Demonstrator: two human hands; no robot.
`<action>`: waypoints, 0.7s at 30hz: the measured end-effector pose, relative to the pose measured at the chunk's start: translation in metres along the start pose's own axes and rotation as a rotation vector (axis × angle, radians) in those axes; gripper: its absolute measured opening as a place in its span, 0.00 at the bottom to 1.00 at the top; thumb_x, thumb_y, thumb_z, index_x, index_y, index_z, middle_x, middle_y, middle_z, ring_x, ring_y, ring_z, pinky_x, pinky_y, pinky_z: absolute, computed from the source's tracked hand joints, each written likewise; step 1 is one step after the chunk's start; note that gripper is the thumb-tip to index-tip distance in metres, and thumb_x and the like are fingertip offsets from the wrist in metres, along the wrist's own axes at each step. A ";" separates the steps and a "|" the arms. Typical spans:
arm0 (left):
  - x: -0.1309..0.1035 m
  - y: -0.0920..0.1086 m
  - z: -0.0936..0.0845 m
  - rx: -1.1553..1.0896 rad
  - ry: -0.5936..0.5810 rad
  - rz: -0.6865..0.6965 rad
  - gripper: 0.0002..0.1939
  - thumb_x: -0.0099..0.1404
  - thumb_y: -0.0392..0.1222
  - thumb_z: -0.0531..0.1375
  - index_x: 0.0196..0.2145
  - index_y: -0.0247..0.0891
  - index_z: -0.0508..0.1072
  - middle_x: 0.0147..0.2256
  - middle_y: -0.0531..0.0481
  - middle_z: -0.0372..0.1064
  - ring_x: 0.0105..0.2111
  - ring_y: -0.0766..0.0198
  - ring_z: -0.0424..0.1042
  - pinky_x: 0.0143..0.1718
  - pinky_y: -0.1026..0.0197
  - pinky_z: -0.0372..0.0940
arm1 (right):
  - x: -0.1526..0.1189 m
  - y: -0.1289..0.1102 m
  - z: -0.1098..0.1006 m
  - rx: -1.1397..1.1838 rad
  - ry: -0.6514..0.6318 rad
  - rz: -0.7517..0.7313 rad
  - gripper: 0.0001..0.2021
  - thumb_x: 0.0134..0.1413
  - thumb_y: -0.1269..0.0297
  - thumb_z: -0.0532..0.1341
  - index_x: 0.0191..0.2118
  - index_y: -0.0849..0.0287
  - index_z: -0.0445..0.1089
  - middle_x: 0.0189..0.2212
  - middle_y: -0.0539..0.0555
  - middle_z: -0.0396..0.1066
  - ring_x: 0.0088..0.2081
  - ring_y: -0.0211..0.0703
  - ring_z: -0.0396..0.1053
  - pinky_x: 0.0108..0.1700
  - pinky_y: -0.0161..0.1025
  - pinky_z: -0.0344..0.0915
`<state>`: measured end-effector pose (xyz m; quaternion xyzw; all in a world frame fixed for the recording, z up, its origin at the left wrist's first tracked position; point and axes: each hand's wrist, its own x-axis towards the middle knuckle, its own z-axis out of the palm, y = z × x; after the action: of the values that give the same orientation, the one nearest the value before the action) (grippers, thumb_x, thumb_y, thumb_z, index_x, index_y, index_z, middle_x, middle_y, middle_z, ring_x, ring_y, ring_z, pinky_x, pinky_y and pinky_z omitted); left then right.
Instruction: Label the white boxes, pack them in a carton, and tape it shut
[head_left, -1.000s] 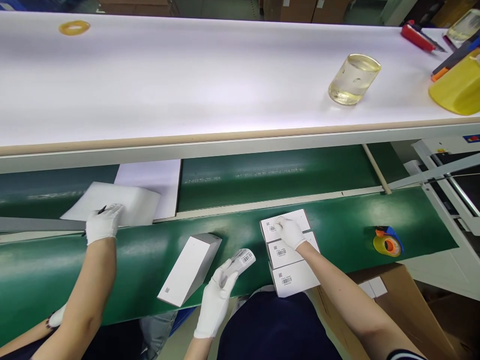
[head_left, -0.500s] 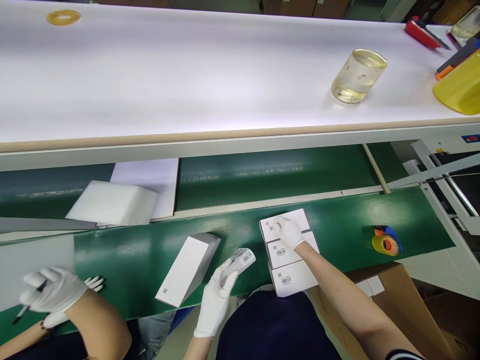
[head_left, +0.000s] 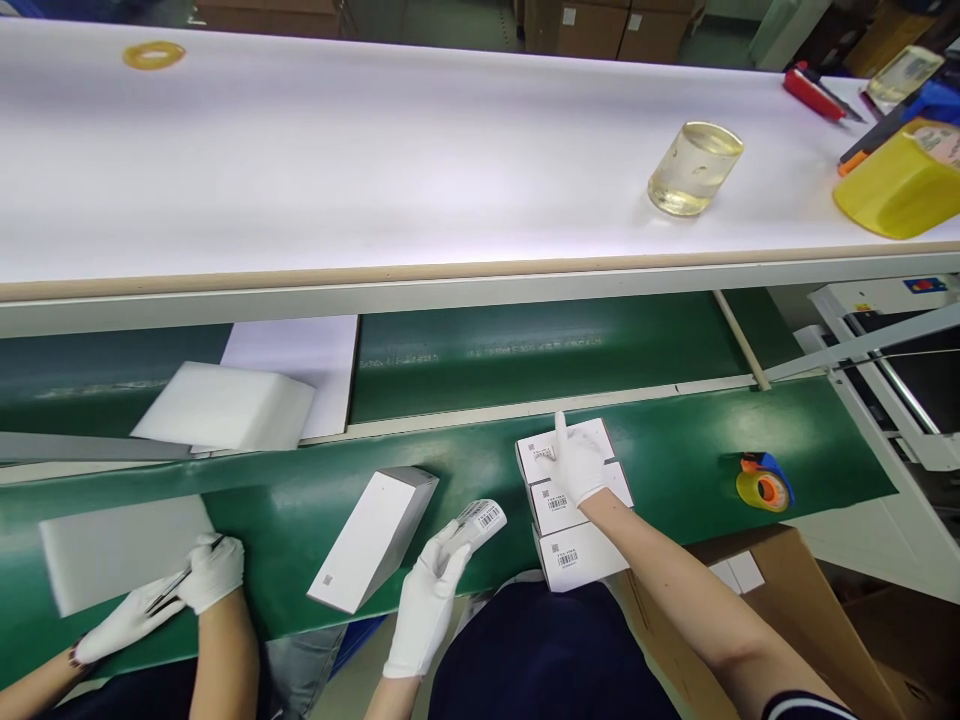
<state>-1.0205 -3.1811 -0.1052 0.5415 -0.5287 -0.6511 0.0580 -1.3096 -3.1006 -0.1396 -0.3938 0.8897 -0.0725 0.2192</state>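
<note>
My left hand (head_left: 426, 605), white-gloved, is closed around a curled strip of white barcode labels (head_left: 482, 520). It is held up over the green work surface's front edge. My right hand (head_left: 582, 462), gloved too, lies on the farthest of three white boxes with barcode labels. Its index finger points away from me and the thumb rests by the label on the far box (head_left: 534, 452); the other fingers are partly hidden. The middle box (head_left: 553, 507) and nearest box (head_left: 577, 557) sit in line towards my body. A longer white box (head_left: 367, 545) lies left of my left hand.
A co-worker's gloved hands (head_left: 215, 572) hold thin pen-like tools at left, near a white foam sheet (head_left: 120, 550). A tape dispenser (head_left: 765, 485) is at right, above an open carton (head_left: 795, 590). A white foam block (head_left: 229, 405) and a glass of liquid (head_left: 694, 170) stand farther back.
My right hand's index finger has stretched out from a pinch at the far box's label. My left hand still holds the labels. The co-worker's hands have come together over the green surface.
</note>
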 end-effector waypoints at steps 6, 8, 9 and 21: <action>-0.001 -0.004 -0.003 0.042 0.025 0.015 0.36 0.65 0.61 0.64 0.62 0.37 0.68 0.63 0.39 0.68 0.64 0.46 0.67 0.70 0.44 0.57 | -0.031 0.006 0.033 -0.121 -0.021 -0.225 0.51 0.57 0.34 0.64 0.76 0.56 0.49 0.75 0.65 0.39 0.72 0.78 0.38 0.69 0.72 0.32; -0.001 0.000 -0.003 -0.012 0.029 0.020 0.34 0.66 0.59 0.64 0.63 0.36 0.68 0.62 0.38 0.69 0.63 0.46 0.69 0.68 0.45 0.61 | -0.034 0.014 0.040 -0.130 0.033 -0.169 0.46 0.62 0.38 0.61 0.76 0.57 0.49 0.76 0.64 0.36 0.73 0.77 0.34 0.70 0.71 0.29; -0.001 0.004 -0.002 -0.054 0.033 0.030 0.33 0.66 0.58 0.64 0.62 0.36 0.68 0.62 0.38 0.69 0.62 0.46 0.70 0.67 0.45 0.64 | -0.035 0.016 0.042 -0.128 0.070 -0.126 0.43 0.65 0.40 0.60 0.76 0.58 0.50 0.76 0.64 0.37 0.73 0.77 0.34 0.70 0.71 0.29; 0.038 0.036 0.040 -0.041 0.219 0.307 0.14 0.69 0.44 0.62 0.50 0.39 0.80 0.56 0.44 0.76 0.62 0.51 0.70 0.70 0.49 0.58 | -0.067 0.083 0.027 -0.075 0.241 0.063 0.32 0.67 0.53 0.56 0.72 0.62 0.61 0.74 0.67 0.43 0.73 0.78 0.36 0.70 0.73 0.33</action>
<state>-1.0850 -3.1967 -0.1084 0.5208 -0.5823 -0.5824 0.2248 -1.3130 -2.9944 -0.1666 -0.3621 0.9236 -0.0792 0.0978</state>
